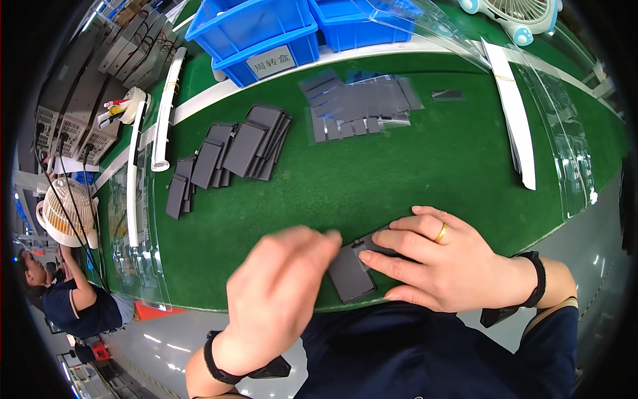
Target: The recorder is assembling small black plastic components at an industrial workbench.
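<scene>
A flat dark-grey rectangular piece point(351, 274), much like a thin battery pack, lies at the near edge of the green table. My right hand point(442, 263), with a gold ring, rests over its right side, fingers spread and two fingertips on its upper part. Part of the piece, and whatever else is beneath these fingers, is hidden. My left hand point(279, 286) is beside the piece's left edge, its fingers curled and smeared by motion; whether they hold anything cannot be made out. Similar dark pieces point(247, 147) lie in overlapping stacks farther left.
Clear sheets with dark-grey strips point(362, 103) lie at the far middle, near a small dark strip point(446, 95). Blue bins point(266, 46) stand behind. White rolled sheets point(512, 120) and clear plastic trays point(565, 153) line the right. A fan point(66, 209) and another person point(83, 299) are at left.
</scene>
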